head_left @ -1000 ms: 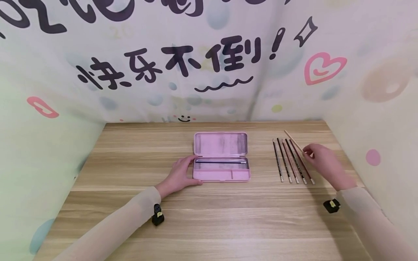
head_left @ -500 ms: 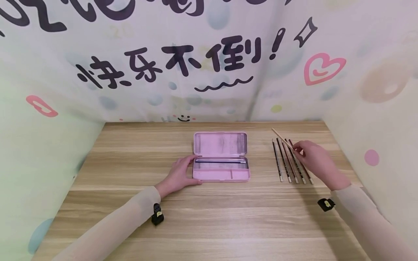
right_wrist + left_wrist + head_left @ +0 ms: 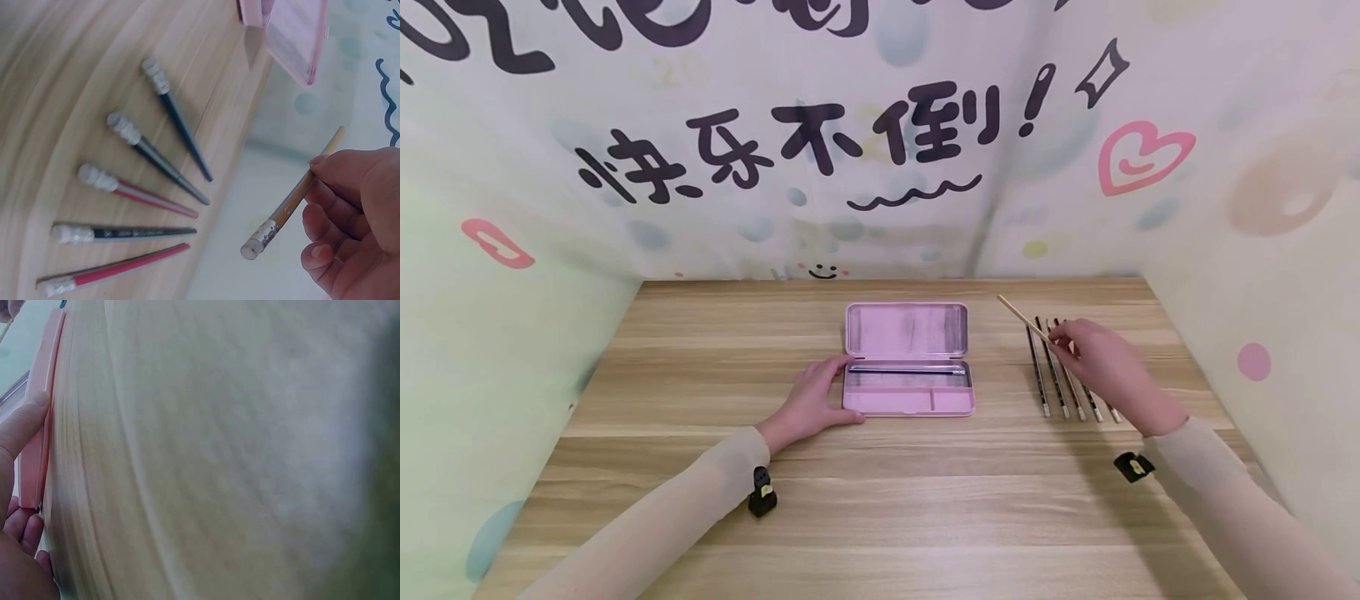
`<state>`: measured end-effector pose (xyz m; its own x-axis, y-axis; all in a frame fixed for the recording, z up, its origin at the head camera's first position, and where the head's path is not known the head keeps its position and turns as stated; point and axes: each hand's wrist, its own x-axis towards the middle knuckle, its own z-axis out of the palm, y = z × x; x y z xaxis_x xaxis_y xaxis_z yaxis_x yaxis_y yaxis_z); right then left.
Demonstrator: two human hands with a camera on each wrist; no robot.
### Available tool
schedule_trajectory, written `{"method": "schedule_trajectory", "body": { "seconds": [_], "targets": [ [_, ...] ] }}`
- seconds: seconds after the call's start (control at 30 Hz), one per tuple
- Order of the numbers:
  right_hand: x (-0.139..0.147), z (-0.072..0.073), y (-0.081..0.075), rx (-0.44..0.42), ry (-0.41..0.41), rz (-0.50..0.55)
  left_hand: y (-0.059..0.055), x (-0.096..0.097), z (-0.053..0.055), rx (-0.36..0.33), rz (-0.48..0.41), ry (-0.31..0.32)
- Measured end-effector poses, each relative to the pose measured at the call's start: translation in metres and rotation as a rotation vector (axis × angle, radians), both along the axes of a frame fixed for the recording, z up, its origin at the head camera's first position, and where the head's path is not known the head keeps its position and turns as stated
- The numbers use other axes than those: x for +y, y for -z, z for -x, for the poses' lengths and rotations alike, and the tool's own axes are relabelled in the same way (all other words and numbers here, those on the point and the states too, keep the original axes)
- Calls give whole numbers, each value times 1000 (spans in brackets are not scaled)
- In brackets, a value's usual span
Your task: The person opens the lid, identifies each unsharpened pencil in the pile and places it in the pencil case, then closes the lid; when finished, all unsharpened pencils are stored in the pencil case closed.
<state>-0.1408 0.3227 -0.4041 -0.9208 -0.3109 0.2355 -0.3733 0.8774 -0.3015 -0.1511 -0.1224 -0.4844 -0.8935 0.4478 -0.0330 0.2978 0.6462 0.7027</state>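
Observation:
A pink pencil case [image 3: 887, 403] lies with its lid up in the middle of the table, one dark pencil [image 3: 906, 372] lengthwise in its rear compartment. My left hand [image 3: 807, 407] holds the case's left end, thumb at the front corner and fingers round the side and back; the left wrist view has the thumb against the pink wall [image 3: 39, 362]. Between thumb and fingers, my right hand [image 3: 1101, 362] pinches a wood-coloured pencil [image 3: 294, 200] above the table, its eraser end toward the wrist camera and its other end pointing to the far left.
Several dark and red pencils [image 3: 150, 234] lie side by side right of the case, eraser ends toward me, partly covered by my right hand in the head view. A printed cloth wall [image 3: 737, 242] rises behind the wooden table [image 3: 925, 508].
My right hand has moved left with the wood-coloured pencil, passing over the row of pencils toward the case. The left hand and the case have stayed in place.

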Motion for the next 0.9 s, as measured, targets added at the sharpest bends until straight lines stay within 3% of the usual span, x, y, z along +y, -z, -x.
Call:
{"method": "schedule_trajectory", "body": {
  "seconds": [0.47, 0.9],
  "targets": [
    [-30, 5, -2, -29, -67, -9, 1, 0, 0, -5, -4, -5],
    [-63, 13, -3, 2, -120, -42, -1, 0, -1, -6, -2, -7]
  ]
}}
